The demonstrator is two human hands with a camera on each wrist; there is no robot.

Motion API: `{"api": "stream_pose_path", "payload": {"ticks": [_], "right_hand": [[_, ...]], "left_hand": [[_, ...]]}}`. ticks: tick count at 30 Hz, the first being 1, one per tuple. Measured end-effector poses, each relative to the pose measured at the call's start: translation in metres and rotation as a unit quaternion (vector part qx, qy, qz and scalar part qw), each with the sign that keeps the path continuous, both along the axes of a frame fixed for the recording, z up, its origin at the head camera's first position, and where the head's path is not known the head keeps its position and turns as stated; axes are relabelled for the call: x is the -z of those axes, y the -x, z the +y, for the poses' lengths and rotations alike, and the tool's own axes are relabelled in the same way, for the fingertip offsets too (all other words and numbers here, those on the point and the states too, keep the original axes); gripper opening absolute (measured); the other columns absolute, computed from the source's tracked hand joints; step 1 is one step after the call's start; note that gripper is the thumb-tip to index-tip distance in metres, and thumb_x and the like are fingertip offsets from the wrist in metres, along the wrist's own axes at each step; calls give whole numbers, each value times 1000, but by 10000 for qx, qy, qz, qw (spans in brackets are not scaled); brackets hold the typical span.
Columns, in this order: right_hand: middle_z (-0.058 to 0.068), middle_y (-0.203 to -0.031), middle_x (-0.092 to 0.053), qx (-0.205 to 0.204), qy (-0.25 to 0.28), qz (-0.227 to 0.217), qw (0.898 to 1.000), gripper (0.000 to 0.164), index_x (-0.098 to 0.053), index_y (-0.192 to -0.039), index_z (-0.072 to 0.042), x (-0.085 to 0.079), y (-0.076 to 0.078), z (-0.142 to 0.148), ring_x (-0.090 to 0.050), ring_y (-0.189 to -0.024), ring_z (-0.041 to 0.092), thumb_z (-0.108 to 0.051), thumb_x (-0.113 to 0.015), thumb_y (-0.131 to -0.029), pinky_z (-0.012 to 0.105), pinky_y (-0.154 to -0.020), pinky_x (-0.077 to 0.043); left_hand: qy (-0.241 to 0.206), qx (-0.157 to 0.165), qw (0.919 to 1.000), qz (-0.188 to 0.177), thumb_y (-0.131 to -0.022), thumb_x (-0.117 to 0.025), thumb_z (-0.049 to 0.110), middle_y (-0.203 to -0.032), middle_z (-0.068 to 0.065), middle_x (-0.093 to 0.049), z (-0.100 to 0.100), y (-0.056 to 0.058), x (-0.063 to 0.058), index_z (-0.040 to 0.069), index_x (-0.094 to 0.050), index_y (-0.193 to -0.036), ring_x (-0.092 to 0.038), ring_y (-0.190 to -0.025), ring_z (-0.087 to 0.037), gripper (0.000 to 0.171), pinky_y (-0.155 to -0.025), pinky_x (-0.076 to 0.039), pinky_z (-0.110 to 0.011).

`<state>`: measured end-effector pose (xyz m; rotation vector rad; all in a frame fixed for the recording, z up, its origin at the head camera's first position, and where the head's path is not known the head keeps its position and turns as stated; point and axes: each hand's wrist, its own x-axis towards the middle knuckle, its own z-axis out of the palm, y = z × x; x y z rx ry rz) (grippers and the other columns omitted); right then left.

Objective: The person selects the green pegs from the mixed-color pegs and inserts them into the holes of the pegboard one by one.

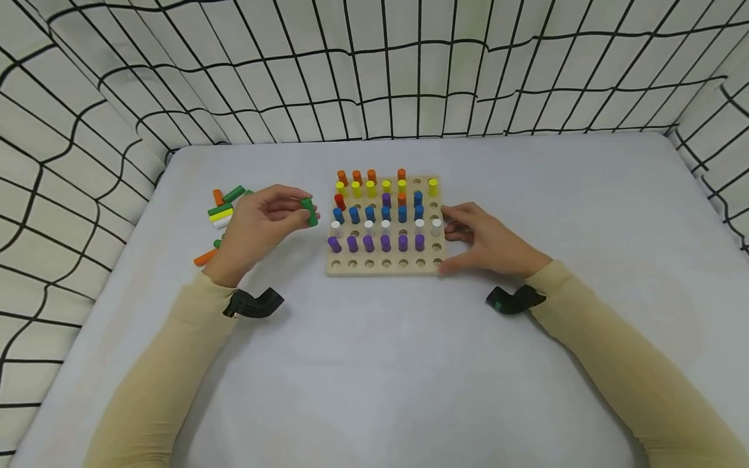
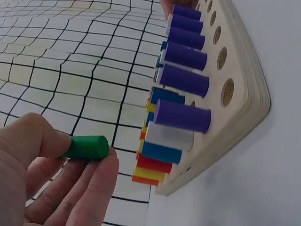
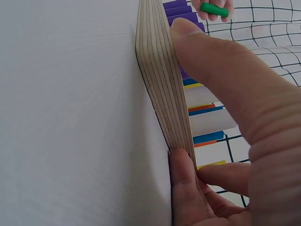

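My left hand pinches a green peg between thumb and fingers, held in the air just left of the wooden pegboard. In the left wrist view the green peg lies sideways, its round end toward the board. My right hand grips the board's right edge, the thumb over the front corner and the fingers against the side. Upright in the board stand rows of purple pegs, white pegs, blue pegs, yellow pegs and orange pegs, plus one red peg. The front row shows bare holes.
Loose pegs lie left of the board on the white table, among them an orange peg and a yellow peg; my left hand partly hides the pile. Black wire grid stands behind the table and at both sides.
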<state>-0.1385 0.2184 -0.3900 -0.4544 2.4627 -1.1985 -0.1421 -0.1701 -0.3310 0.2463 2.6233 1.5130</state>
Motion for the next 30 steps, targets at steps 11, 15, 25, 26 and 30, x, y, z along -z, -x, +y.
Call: {"api": "stream_pose_path", "payload": {"ticks": [11,15,25,26,30], "right_hand": [[7,-154,-38,72,81,-23,9999,116,-28,-164,-9,3,4,2,-51,-137,21,-34,-96,-73,38,-121,-46],[7,-154,-38,57,79,-23,9999,115,-28,-164,-9,3,4,1,-52,-137,21,-34,-96,-73,37,-120,-46],[6,-150,-41,-1,114,-124,9999,117,-27,-164,-10,4,5,1,-54,-137,20,-35,-96,-73,36,-120,-46],[7,-151,-40,-23,128,-134,9998,117,-26,-164,-10,4,5,1,-54,-137,20,-35,-96,-73,37,-120,-46],[8,-152,-39,-43,115,-135,9998,118,-26,-164,-9,2,4,3,-54,-138,21,-36,-96,-73,37,-120,-46]], "left_hand": [[-25,470,9986,238,-97,-71,15,-119,-14,-74,45,-2,-4,6,-69,-126,-74,-90,4,30,-86,-59,-13],[-150,764,9963,353,-97,-71,12,-120,-16,-74,58,-4,-1,5,-69,-124,-73,-90,4,29,-85,-60,-14],[-650,1173,9893,578,-95,-70,6,-118,-19,-75,83,-11,6,2,-70,-122,-76,-90,1,28,-82,-63,-18],[-672,1179,9891,567,-95,-71,6,-118,-19,-75,86,-11,6,2,-71,-122,-76,-90,1,28,-82,-63,-19],[-690,1252,9883,524,-94,-71,6,-120,-19,-76,97,-11,6,3,-71,-122,-76,-91,0,28,-83,-63,-20]]}}
